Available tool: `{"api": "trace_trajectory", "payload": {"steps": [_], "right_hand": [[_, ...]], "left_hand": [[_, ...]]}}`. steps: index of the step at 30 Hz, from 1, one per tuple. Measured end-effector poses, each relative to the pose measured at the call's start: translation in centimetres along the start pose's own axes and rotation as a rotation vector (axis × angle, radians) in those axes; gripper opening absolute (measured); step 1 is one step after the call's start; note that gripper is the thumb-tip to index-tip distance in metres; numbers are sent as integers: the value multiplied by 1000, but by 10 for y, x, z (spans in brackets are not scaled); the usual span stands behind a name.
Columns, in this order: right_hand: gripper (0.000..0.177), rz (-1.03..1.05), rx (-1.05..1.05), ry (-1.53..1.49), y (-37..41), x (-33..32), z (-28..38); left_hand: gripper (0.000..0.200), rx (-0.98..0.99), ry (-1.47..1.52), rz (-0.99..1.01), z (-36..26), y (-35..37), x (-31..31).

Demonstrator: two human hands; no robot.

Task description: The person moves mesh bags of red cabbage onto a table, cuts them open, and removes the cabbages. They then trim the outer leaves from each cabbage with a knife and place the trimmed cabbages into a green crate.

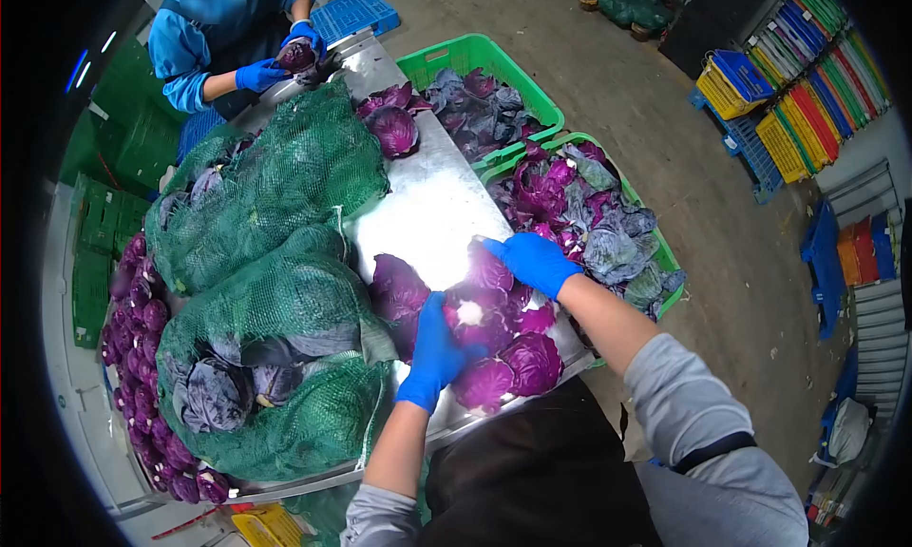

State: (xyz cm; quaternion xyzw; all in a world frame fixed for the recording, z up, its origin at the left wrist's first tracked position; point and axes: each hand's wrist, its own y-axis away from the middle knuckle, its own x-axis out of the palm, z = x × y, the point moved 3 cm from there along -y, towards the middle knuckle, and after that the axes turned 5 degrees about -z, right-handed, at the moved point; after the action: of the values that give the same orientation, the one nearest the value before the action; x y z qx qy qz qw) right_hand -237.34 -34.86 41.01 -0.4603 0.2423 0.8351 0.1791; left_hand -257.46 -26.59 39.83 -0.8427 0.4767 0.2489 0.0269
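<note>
A red cabbage [486, 326] with its pale cut stem facing up is on the metal table, slightly blurred. My left hand [437, 353], in a blue glove, grips its near left side. My right hand [538, 262], also gloved in blue, has its fingers on an outer leaf [489, 269] at the cabbage's far edge; the fingertips are partly lost in glare. Two more peeled-looking red cabbages, a glossy one [532, 363] and a paler one [483, 385], lie at the table's near edge. Loose purple leaves [397, 292] lie left of my left hand.
Green mesh sacks of cabbages [275, 300] cover the metal table's [418, 205] left side. Many cabbages [138, 357] are heaped beyond them. Green crates, one nearer [676, 262] and one farther [556, 115], hold leaves at right. A co-worker [195, 48] handles a cabbage across the table.
</note>
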Motion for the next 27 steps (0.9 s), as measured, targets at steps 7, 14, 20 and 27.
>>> {"api": "trace_trajectory", "payload": {"steps": [7,14,20,27], "right_hand": [[58,-83,271,-132,-7,32,-33],[45,-203,-293,-704,67,38,29],[36,-331,-290,-567,82,39,35],[22,-451,-335,-245,77,25,25]], "left_hand": [[114,68,152,-65,36,23,4],[106,140,43,-119,30,18,5],[99,91,6,-69,41,14,5],[94,178,211,-102,29,19,4]]}}
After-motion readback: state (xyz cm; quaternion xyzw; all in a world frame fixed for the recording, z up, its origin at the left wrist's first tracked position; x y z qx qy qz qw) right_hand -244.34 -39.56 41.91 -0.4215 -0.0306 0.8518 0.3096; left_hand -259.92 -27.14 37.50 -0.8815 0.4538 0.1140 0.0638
